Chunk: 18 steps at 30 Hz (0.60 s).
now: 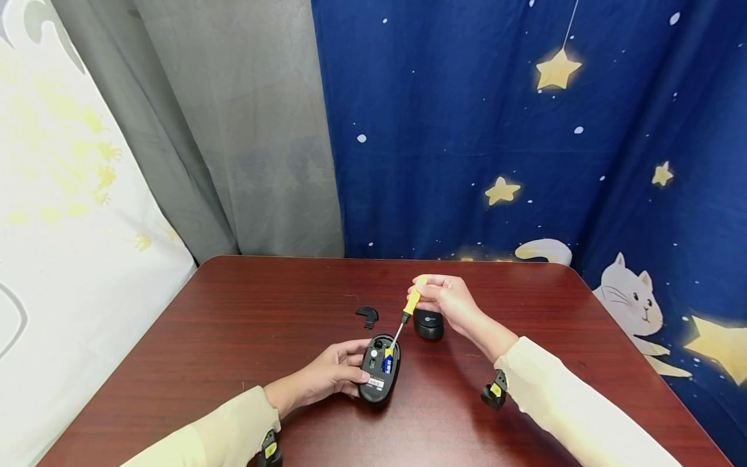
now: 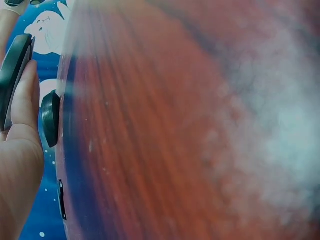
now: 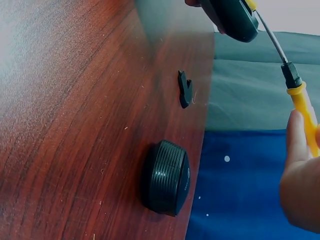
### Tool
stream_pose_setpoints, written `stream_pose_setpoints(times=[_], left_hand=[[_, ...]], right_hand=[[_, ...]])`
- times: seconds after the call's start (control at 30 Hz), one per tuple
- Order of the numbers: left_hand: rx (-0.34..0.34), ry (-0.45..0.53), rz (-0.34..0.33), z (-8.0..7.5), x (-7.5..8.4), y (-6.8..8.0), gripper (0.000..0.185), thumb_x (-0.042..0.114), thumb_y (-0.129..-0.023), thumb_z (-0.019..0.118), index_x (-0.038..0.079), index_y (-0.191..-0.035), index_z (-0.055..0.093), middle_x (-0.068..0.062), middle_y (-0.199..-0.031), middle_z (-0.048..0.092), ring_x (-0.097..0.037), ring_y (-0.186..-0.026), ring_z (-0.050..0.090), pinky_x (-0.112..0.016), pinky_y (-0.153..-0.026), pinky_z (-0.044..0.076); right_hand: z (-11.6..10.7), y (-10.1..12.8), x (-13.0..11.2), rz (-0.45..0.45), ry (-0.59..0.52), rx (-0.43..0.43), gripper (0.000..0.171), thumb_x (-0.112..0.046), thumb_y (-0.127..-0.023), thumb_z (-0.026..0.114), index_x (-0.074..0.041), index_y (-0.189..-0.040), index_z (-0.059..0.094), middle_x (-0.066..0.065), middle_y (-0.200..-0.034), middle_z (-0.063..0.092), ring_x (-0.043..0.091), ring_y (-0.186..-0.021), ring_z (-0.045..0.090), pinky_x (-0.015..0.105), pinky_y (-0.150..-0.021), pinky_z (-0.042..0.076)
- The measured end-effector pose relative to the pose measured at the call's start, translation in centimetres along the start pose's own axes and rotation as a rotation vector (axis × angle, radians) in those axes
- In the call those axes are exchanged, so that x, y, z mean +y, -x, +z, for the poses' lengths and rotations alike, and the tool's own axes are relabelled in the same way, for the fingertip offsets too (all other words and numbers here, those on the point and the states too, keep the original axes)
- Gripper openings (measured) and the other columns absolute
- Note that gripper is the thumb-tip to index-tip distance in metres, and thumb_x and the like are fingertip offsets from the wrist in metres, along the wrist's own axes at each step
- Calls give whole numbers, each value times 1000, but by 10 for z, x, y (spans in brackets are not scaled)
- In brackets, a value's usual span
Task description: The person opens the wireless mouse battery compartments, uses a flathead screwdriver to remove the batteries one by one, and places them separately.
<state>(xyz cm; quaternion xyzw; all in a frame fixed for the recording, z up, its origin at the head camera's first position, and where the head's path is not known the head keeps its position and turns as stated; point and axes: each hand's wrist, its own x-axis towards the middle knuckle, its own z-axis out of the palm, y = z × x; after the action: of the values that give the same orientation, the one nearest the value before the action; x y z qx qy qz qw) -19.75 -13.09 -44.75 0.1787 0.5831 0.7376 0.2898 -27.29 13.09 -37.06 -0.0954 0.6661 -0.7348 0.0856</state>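
Observation:
A black computer mouse (image 1: 373, 394) is held underside up by my left hand (image 1: 332, 371), thumb along its label side and fingers at the other edge. Its battery bay is uncovered, with a blue and yellow battery (image 1: 388, 364) inside. My right hand (image 1: 448, 301) grips the yellow handle of a screwdriver (image 1: 412, 300) from above. The metal shaft slants down to the left, its tip right at the battery's yellow end. In the right wrist view, the screwdriver (image 3: 303, 102) reaches toward the raised mouse (image 3: 231, 20).
A small black ribbed-sided case (image 1: 429, 325) with a logo stands behind the mouse, under my right hand. A curved black cover piece (image 1: 367, 316) lies on the reddish-brown wooden table (image 1: 262, 305). Curtains hang behind the table's far edge.

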Motion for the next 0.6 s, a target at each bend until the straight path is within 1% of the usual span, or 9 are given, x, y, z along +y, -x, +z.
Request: stream_pose_setpoints(times=[0.2,0.3,0.47,0.6], left_hand=[[-4,0,5,1,1,-1,70,-3,-86,64,-5,-147,29,-22,-127,59,-24,-91,68,-30,-63,57],[1,3,5,1,1,-1,70,-3,-86,63,-5,-147,29,-22,-126,59,-25,-92,68,-31,-64,57],[1,13,8,0,0,-1,70,-4,-85,63,-6,-147,30,-22,-125,60,-24,-90,68,-31,-64,57],[1,22,12,0,-1,-1,71,-5,-85,63,-6,-147,29,-22,-124,61,-23,-88,68,-31,-64,57]], right_hand=[[1,-1,1,42,17,43,28,0,-93,59,15,-117,57,25,-106,67,18,-85,70,31,-75,56],[2,-1,1,54,27,54,28,0,-93,59,15,-117,57,23,-104,68,17,-85,70,31,-75,56],[3,-1,1,68,6,65,27,1,-94,58,14,-117,57,18,-98,70,17,-83,70,32,-76,56],[3,0,0,54,-22,70,26,1,-94,58,13,-117,57,21,-101,69,18,-83,70,33,-77,56]])
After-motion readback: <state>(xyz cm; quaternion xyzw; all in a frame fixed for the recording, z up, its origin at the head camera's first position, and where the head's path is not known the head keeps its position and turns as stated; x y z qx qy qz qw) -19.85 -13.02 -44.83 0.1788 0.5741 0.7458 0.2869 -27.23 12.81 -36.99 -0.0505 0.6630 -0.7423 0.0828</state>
